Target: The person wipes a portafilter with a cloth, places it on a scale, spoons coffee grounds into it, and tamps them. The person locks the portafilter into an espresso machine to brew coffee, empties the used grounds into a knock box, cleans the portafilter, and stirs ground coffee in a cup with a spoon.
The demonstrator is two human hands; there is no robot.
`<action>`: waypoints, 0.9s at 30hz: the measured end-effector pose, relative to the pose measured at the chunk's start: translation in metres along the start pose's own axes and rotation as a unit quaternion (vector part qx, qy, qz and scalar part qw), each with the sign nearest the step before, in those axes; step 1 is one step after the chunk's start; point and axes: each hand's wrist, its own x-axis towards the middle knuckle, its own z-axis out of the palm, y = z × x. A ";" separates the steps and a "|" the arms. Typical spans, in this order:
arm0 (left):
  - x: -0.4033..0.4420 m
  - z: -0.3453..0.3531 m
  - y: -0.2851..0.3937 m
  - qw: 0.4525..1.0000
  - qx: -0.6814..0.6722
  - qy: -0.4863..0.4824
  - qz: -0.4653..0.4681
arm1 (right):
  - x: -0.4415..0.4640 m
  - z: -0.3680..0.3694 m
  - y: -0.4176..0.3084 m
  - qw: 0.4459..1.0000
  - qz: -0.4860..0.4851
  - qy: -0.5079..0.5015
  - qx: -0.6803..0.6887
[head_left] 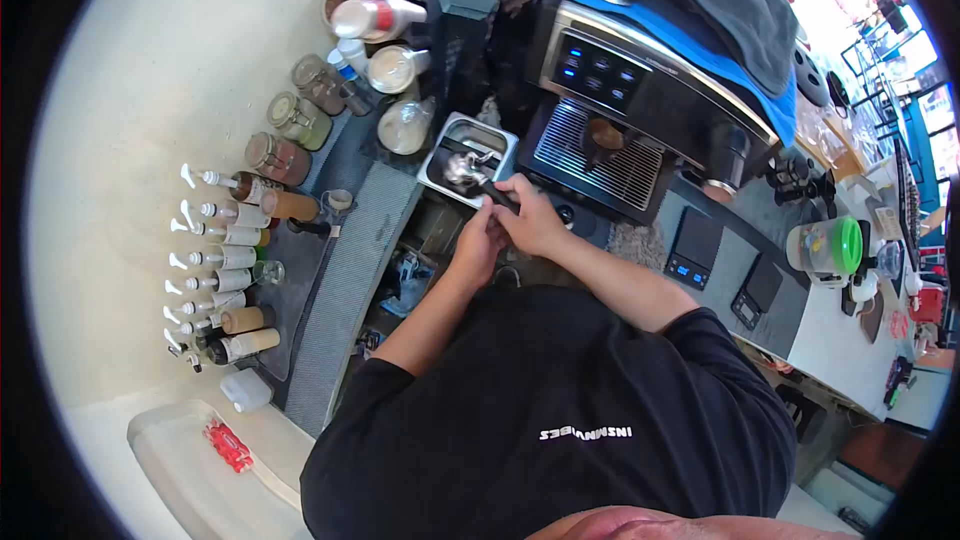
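Observation:
My right hand (pixel 532 220) is closed round the black handle of a portafilter (pixel 462 172). The portafilter's metal head is over a small rectangular steel container (pixel 432 176), left of the espresso machine (pixel 660 110). My left hand (pixel 478 244) is beside the handle's near end, close against my right hand. Its fingers are bent together, and what they grip is too small to tell. A dark cup (pixel 603 138) is on the machine's drip tray (pixel 565 145).
Pump bottles (pixel 230 257) and lidded jars (pixel 298 120) line the left wall. Stacked cups (pixel 375 17) are at the upper left. Two black scales (pixel 695 245) (pixel 758 288) lie on the right counter, near a green-lidded tub (pixel 825 245). A cloth (pixel 725 25) covers the machine's top.

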 end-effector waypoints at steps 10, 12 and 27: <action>-0.070 0.071 -0.082 0.984 0.092 0.154 0.020 | -0.115 -0.166 0.024 0.963 0.061 -0.255 -0.069; -0.085 0.072 -0.096 0.971 0.136 0.197 0.017 | -0.163 -0.185 0.057 0.968 0.034 -0.033 -0.245; -0.130 0.047 -0.142 0.811 0.532 0.220 0.106 | -0.154 -0.150 -0.005 0.986 0.158 0.030 0.052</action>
